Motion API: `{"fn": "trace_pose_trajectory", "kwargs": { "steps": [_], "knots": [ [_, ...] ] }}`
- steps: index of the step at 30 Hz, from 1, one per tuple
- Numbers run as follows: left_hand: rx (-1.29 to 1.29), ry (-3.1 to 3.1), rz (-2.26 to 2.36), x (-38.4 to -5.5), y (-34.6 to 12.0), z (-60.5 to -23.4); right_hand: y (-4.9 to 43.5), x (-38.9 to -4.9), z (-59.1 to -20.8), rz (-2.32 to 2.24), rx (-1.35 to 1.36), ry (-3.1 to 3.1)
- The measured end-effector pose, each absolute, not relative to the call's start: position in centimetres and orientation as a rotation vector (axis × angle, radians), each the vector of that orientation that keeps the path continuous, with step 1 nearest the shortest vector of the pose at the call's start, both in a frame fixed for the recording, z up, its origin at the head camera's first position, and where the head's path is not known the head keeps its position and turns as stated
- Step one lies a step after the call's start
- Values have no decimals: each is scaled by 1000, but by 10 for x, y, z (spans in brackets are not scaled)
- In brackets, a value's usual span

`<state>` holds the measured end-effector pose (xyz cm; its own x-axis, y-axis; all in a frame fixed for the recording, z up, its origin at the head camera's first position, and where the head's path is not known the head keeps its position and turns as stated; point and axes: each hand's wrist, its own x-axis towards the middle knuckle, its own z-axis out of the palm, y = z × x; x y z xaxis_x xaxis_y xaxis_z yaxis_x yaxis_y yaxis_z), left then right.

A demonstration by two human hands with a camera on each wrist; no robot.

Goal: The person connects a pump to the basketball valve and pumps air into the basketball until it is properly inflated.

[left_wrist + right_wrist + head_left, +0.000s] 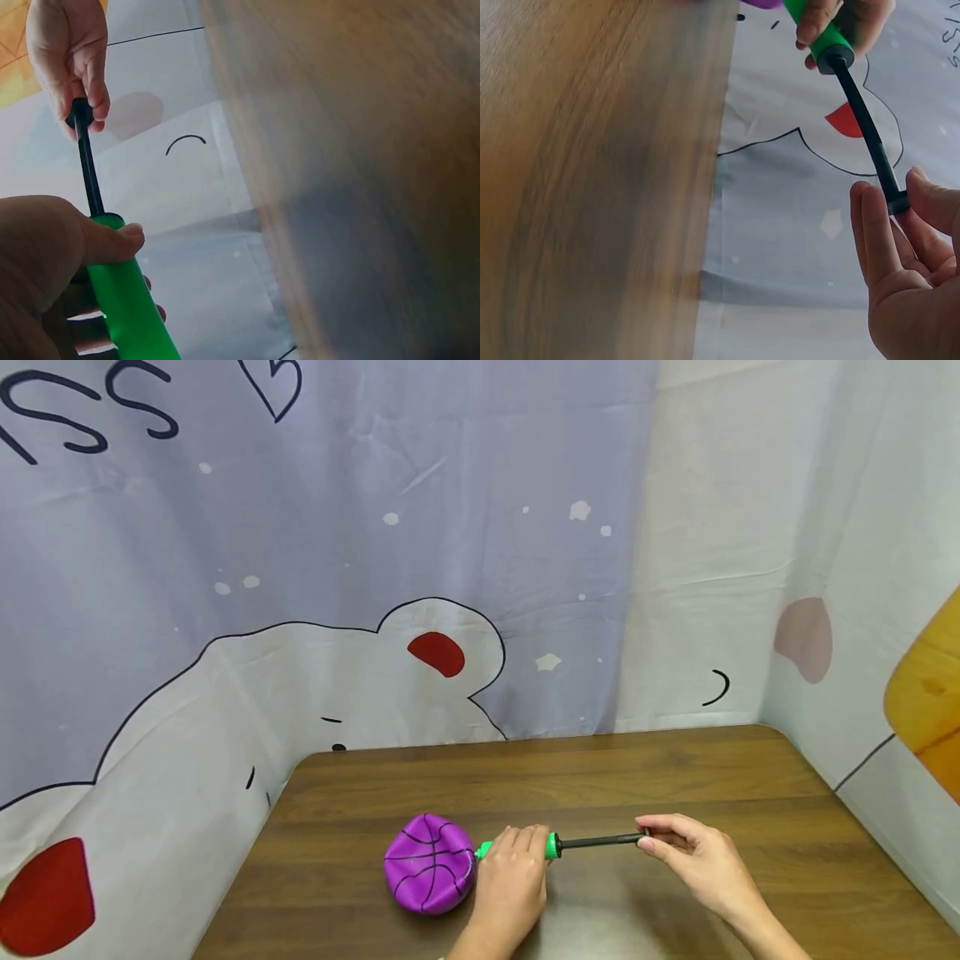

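Observation:
A purple ball [430,865] with black basketball lines, dented and soft-looking, rests on the table's left part. My left hand [512,877] grips the green barrel of a hand pump [133,307], its fingers curled over the top. The pump's tip meets the ball's right side. From the barrel's other end a black rod [600,841] stands well out to the right. With thumb and fingers, my right hand [693,860] pinches the small black handle [898,202] at the rod's end. Most of the barrel is hidden under my left hand in the head view.
The brown wooden table [750,777] has rounded far corners. A printed curtain [525,568] with stars and bear shapes hangs right behind the table and along both sides.

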<state>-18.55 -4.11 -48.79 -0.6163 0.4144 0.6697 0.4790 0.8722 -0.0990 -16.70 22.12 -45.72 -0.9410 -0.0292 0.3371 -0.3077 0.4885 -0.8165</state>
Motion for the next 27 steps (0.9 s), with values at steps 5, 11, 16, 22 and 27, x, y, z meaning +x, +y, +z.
{"fn": "trace_pose_trajectory", "kwargs": {
  "steps": [5,11,16,22,27],
  "knots": [
    [-637,-2298,-82,-185,-40,-488,209,-168,-462,1477,276,-2445],
    [-640,-2282,-56,-184,-38,-487,185,-170,-470,1518,293,-2378],
    [-630,-2274,-20,-184,-36,-488,164,-174,-475,1546,318,-2346],
    [-630,-2241,-4,-183,-35,-489,143,-179,-478,1637,284,-2389],
    [-650,-2227,-1,-184,-37,-489,135,-180,-479,1674,244,-2396]
  ]
}}
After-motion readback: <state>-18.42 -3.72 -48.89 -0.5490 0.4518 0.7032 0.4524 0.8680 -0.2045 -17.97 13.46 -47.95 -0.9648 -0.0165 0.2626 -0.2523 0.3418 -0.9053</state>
